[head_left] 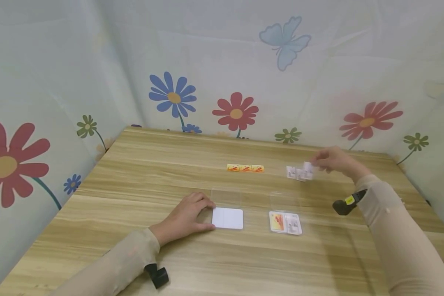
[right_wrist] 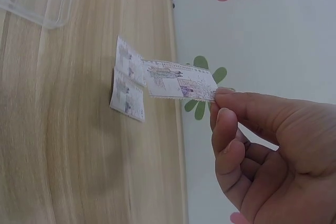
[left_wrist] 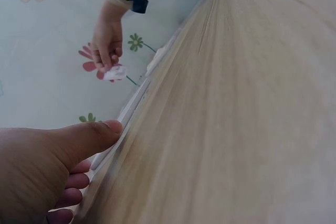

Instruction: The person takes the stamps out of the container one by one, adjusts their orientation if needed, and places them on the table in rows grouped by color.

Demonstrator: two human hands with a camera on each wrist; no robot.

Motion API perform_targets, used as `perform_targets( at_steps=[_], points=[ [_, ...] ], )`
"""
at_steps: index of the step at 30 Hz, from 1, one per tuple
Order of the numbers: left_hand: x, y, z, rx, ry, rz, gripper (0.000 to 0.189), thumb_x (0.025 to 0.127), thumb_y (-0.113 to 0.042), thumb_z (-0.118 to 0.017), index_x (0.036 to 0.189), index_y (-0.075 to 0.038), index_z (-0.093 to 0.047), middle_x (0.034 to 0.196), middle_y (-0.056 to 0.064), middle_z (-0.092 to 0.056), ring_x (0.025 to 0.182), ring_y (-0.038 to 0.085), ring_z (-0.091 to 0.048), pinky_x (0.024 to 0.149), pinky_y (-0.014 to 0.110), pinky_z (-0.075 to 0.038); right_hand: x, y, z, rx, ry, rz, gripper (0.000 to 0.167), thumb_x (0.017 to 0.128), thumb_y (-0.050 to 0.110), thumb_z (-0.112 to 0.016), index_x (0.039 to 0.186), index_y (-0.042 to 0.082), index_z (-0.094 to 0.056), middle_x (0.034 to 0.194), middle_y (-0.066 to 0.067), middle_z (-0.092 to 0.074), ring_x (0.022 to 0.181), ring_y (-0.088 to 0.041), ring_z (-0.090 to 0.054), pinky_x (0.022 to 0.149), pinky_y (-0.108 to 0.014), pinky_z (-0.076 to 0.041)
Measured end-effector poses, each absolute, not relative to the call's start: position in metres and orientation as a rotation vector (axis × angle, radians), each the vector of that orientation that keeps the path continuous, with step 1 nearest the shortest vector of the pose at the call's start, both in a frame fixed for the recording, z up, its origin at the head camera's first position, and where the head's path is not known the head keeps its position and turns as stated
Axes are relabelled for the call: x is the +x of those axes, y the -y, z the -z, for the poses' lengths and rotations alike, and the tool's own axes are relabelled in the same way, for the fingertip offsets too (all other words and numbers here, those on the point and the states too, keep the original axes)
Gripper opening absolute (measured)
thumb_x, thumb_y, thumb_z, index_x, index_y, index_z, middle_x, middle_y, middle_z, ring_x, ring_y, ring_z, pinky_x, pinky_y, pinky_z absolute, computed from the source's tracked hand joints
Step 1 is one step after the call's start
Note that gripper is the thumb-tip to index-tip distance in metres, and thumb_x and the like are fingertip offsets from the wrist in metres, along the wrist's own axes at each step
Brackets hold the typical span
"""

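My right hand [head_left: 334,161] pinches a pale printed postage stamp [right_wrist: 181,81] by its end, between thumb and forefinger. Two more pale stamps [right_wrist: 128,80] with perforated edges meet the far end of that one. My left hand [head_left: 188,216] holds the left side of a clear plastic case [head_left: 227,218] with a white insert, its transparent lid folded back; the thumb [left_wrist: 100,132] lies along the case's edge. To the right lies a second clear case [head_left: 285,223], lid also back, with one orange-yellow stamp [head_left: 277,222] and one pale stamp [head_left: 293,224] side by side on its insert.
A row of three orange-yellow stamps [head_left: 246,168] lies toward the table's back, left of the pale ones. The wooden table [head_left: 151,164] ends at a hanging cloth [head_left: 207,49] printed with flowers and a butterfly. Each wrist wears a dark camera mount [head_left: 345,205].
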State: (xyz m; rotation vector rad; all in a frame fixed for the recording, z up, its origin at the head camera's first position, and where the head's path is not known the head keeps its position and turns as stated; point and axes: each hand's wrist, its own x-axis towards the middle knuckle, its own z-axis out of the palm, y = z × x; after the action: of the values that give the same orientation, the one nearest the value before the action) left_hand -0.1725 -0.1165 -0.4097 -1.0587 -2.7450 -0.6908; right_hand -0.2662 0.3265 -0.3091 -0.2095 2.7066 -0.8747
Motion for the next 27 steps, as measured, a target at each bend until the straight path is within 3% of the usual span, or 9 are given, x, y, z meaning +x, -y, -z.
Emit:
perform_targets(
  at_steps=[8, 27],
  points=[
    [-0.173, 0.117, 0.411, -1.059, 2.746, 0.677, 0.046, 0.074, -0.040, -0.080, 0.108, -0.012, -0.066, 0.107, 0.001, -0.062, 0.104, 0.021, -0.056, 0.092, 0.042, -0.046, -0.267, -0.333, 0.315, -0.198, -2.665, 0.899, 0.035, 0.095, 0.022, -0.058, 0.117, -0.005, -0.056, 0.106, -0.016, -0.063, 0.095, -0.026, -0.059, 0.080, -0.034, -0.052],
    [-0.173, 0.116, 0.411, -1.056, 2.748, 0.662, 0.046, 0.074, -0.041, -0.080, 0.107, -0.013, -0.066, 0.106, 0.000, -0.062, 0.103, 0.020, -0.056, 0.091, 0.041, -0.046, -0.271, -0.346, 0.329, -0.189, -2.670, 0.852, 0.029, 0.096, 0.018, -0.056, 0.113, -0.006, -0.058, 0.097, -0.011, -0.065, 0.087, -0.017, -0.057, 0.076, -0.028, -0.050]
  ],
)
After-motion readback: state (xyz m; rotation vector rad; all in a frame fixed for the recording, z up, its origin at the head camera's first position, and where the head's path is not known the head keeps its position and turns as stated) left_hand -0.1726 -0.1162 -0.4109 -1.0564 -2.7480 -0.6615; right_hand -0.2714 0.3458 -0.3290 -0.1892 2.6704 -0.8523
